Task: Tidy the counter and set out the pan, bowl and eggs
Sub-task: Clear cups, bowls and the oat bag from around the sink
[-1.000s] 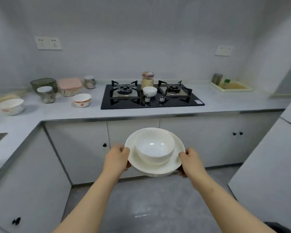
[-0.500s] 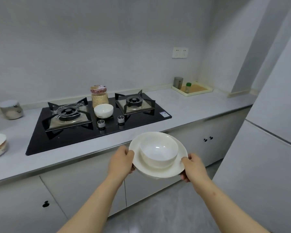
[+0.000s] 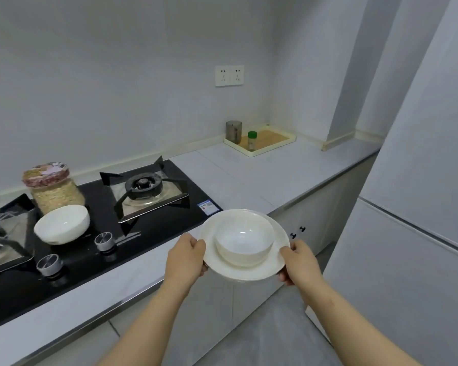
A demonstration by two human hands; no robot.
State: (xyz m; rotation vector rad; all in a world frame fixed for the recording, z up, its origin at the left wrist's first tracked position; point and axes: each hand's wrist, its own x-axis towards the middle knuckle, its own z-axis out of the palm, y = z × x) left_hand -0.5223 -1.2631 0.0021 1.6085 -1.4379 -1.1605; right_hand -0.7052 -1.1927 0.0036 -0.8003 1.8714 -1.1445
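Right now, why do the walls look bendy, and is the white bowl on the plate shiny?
Head view: the wide-angle lens bends the grey walls near the edges; a soft glint sits inside the small white ceramic bowl on the round white plate; the left gas burner looks smeared.

No legible text anywhere. Small blue-and-white rectangular sticker (image 3: pixel 209 207) on front right corner of black glass gas hob (image 3: pixel 95 249): print too small to read. Patterned lid of glass jar (image 3: pixel 54 188): markings blurred, unreadable.
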